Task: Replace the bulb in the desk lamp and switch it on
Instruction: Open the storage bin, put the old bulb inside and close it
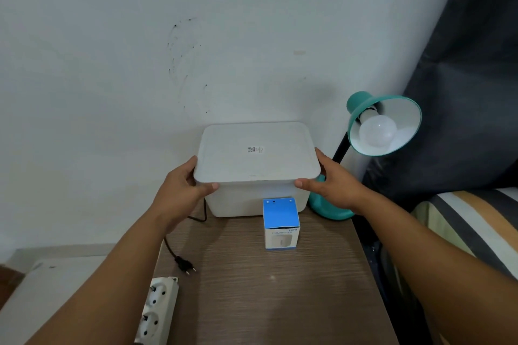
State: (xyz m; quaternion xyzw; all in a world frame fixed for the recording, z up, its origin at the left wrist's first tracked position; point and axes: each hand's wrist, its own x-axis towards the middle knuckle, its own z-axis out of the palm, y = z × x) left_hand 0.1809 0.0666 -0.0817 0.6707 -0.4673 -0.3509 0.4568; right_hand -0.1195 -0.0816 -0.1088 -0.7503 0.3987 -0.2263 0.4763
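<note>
A teal desk lamp [361, 109] stands at the table's back right, its shade tilted toward me with a white bulb [378, 131] screwed in and unlit. A small blue and white bulb box [281, 223] stands upright on the table in front of a white plastic storage box with a lid [256, 152]. My left hand [182, 190] grips the lid's left edge and my right hand [333, 185] grips its right edge. The lamp's black cord ends in an unplugged plug [185, 265] lying on the table.
A white power strip [157, 311] with two visible sockets lies at the wooden table's [266, 302] left front edge. A bed with a striped cover [471, 221] and a dark pillow flank the right side. A white wall rises behind.
</note>
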